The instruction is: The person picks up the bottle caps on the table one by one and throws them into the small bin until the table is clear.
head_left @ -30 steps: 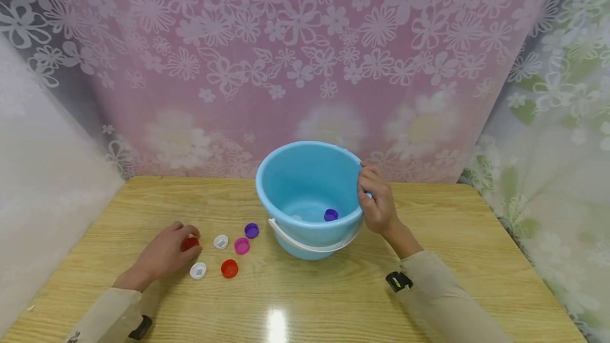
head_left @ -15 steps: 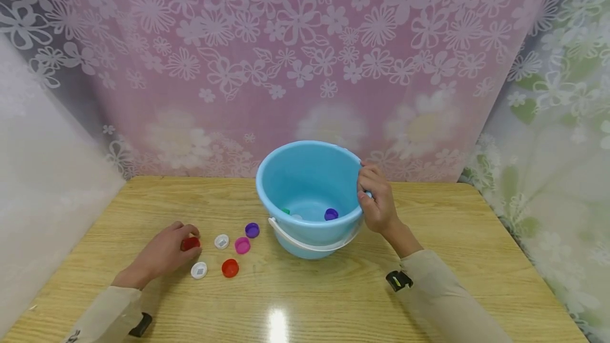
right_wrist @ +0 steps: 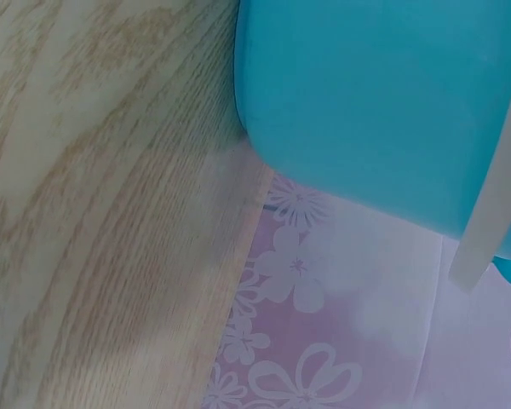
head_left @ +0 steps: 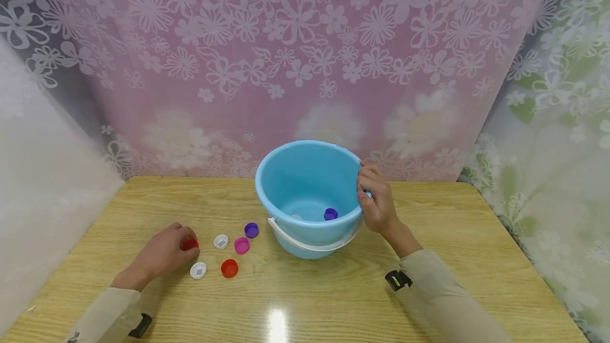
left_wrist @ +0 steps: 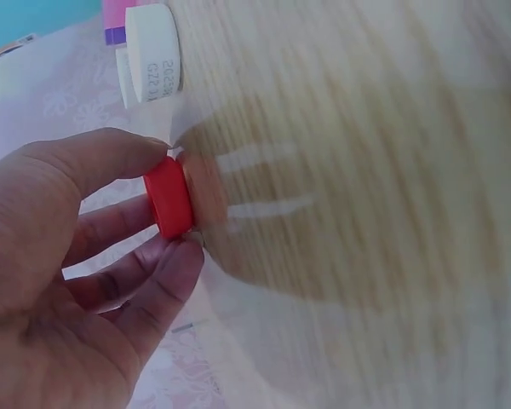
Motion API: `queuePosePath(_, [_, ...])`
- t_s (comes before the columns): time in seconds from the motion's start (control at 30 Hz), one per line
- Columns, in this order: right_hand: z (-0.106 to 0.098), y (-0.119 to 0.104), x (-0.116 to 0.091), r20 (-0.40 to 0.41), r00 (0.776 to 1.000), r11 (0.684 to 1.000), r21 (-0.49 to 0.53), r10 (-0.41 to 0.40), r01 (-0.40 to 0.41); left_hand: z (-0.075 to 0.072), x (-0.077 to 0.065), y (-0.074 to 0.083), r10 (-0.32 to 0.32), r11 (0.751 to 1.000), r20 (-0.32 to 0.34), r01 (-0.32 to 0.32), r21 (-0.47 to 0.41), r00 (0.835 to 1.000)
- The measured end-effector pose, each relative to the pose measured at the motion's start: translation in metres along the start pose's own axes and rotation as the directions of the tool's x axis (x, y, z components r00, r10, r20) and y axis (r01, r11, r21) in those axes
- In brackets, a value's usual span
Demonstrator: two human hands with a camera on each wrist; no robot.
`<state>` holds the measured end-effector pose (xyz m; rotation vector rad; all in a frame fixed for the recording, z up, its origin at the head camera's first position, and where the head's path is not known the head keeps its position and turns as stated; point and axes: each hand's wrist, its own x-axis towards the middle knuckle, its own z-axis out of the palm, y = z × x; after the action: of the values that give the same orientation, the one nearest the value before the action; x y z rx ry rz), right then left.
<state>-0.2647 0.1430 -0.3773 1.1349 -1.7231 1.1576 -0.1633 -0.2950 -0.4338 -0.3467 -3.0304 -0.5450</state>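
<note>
My left hand (head_left: 162, 253) pinches a red bottle cap (left_wrist: 170, 196) at the table's left, thumb on one side of it and a fingertip on the other. Beside that hand lie two white caps (head_left: 221, 242), a pink cap (head_left: 242, 245), a purple cap (head_left: 251, 230) and a second red cap (head_left: 230, 268). With its fingers over the rim, my right hand (head_left: 378, 200) grips a light blue bucket (head_left: 305, 234) on its right side. Inside the bucket sits another purple cap (head_left: 331, 214). Part of a pale cap (head_left: 296, 217) shows behind the front rim.
The bucket's white handle (head_left: 310, 247) hangs down across its front. Everything stands on a wooden table (head_left: 333, 300). A pink flowered cloth (head_left: 305, 57) hangs behind the table's back edge, and light cloths hang at both sides.
Both hands keep almost the same place. A bit of green seen inside the bucket half a second ago is hidden now behind the front rim. The caps on the table stay put.
</note>
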Motion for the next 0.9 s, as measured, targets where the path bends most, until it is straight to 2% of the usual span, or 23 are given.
queuePosePath(0.3, [0.0001, 0.0015, -0.001, -0.004, 1.0, 1.0, -0.008, 0.002, -0.002, -0.0006, 0.0007, 0.0039, 0.026, 0.999, -0.032, -0.024, 0.039, 0.999])
queuePosePath(0.9, [-0.0011, 0.0007, -0.002, -0.003, 1.0, 1.0, -0.019, -0.003, 0.003, -0.0033, 0.0033, 0.008, -0.005, 0.998, 0.016, 0.004, 0.063, 1.0])
